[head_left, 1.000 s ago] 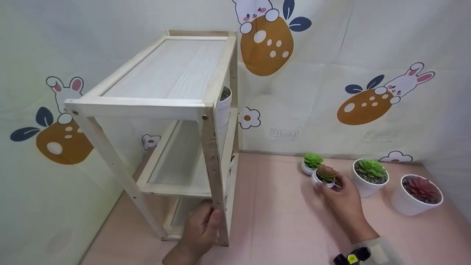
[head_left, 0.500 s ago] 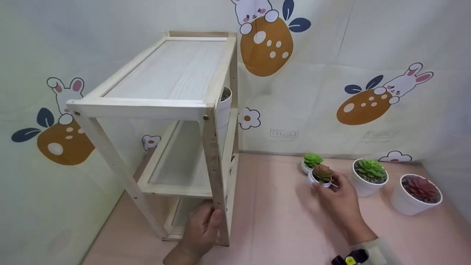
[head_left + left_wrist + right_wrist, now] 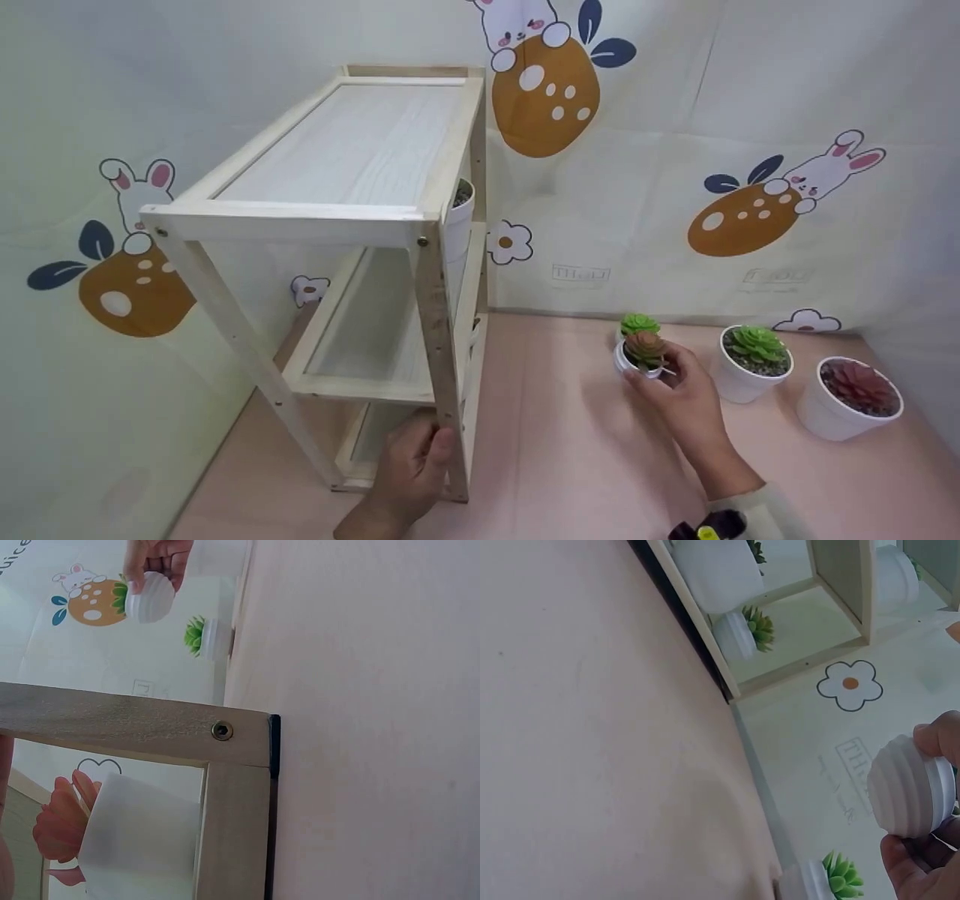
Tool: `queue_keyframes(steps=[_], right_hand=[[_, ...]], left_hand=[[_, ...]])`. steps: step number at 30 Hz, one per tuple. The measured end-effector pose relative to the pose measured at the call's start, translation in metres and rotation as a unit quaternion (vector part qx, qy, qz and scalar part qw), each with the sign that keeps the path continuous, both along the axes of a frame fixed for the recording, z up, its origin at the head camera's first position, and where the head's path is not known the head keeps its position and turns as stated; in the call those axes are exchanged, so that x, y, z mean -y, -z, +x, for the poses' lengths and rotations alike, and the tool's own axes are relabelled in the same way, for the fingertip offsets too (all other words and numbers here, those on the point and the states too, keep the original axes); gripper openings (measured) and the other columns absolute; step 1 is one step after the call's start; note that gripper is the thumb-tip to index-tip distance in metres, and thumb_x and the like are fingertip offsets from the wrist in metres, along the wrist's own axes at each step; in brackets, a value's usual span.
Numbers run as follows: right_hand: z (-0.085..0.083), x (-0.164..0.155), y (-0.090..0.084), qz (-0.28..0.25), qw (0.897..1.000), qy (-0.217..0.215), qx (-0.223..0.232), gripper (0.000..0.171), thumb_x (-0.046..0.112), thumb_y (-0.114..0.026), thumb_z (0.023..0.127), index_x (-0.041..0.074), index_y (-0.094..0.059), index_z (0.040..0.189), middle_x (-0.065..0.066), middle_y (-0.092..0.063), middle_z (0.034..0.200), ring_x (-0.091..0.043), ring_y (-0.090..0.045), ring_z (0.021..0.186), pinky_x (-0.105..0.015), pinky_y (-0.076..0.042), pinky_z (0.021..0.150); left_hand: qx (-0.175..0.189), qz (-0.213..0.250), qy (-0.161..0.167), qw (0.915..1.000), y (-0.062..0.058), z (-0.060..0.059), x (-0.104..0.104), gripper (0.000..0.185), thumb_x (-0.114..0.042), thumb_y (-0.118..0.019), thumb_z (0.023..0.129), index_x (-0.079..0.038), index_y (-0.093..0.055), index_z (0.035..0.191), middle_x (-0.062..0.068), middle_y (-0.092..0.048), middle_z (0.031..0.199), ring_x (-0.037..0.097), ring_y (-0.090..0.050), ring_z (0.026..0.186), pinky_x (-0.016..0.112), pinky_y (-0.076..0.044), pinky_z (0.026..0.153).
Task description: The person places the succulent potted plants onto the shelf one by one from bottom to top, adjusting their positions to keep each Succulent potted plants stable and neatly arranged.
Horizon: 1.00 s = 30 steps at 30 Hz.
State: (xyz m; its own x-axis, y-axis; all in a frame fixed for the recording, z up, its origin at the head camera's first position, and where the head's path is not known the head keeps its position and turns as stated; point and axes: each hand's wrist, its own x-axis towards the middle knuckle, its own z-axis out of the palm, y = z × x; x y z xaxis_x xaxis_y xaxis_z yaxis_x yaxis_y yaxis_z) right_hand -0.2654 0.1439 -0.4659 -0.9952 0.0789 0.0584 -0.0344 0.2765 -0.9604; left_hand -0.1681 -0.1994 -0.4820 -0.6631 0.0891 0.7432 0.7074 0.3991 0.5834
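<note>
My right hand (image 3: 684,390) holds a small ribbed white pot (image 3: 907,787) with a reddish-brown succulent (image 3: 645,349), its thumb and fingers around the rim. In the right wrist view the pot is raised off the pink tabletop. Just behind it stands a small potted green succulent (image 3: 640,324), partly covered in the head view. With curled fingers, my left hand (image 3: 409,465) grips the front right leg of a three-tier wooden shelf (image 3: 300,226), low down. The leg (image 3: 112,716) also crosses the left wrist view.
Two larger white pots, one with a green succulent (image 3: 754,360) and one with a dark red succulent (image 3: 855,401), stand at the right. Inside the shelf are a pot with a pink succulent (image 3: 64,821), a small potted succulent (image 3: 739,634) and a mid-tier pot (image 3: 459,221).
My right hand has moved a little left with the small potted succulent, which now overlaps more of the green one behind. The left hand keeps its grip on the shelf leg.
</note>
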Motion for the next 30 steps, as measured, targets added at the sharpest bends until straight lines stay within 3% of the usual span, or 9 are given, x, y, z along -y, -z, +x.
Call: queue_keyframes(steps=[17, 25, 30], right_hand=[[-0.004, 0.020, -0.027, 0.024, 0.999, -0.031, -0.031, 0.072, 0.026, -0.085, 0.088, 0.008, -0.048, 0.148, -0.008, -0.053, 0.152, -0.023, -0.052, 0.138, -0.009, -0.047, 0.097], [-0.007, 0.037, -0.043, 0.023, 0.998, -0.045, -0.026, 0.076, 0.030, -0.086, 0.087, 0.007, -0.047, 0.149, -0.008, -0.051, 0.152, -0.022, -0.052, 0.140, -0.031, -0.045, 0.111], [-0.010, 0.046, -0.051, 0.033, 0.997, -0.057, -0.035, 0.073, 0.031, -0.085, 0.088, 0.009, -0.048, 0.147, -0.007, -0.053, 0.151, -0.023, -0.053, 0.139, -0.035, -0.044, 0.113]], left_hand=[[-0.007, -0.004, -0.018, 0.9998, 0.001, 0.000, -0.001, 0.011, 0.003, -0.056, 0.099, -0.007, -0.059, 0.094, -0.002, -0.061, 0.082, 0.000, -0.051, 0.074, 0.019, -0.047, 0.063], [-0.022, -0.005, -0.017, 0.9996, 0.002, -0.001, 0.000, 0.008, 0.000, -0.057, 0.100, -0.005, -0.060, 0.094, 0.000, -0.063, 0.082, 0.000, -0.052, 0.073, 0.018, -0.047, 0.062], [-0.015, -0.003, -0.014, 0.9998, 0.002, -0.001, 0.000, 0.007, 0.002, -0.058, 0.099, -0.004, -0.061, 0.096, 0.000, -0.065, 0.084, 0.000, -0.054, 0.075, 0.019, -0.050, 0.063]])
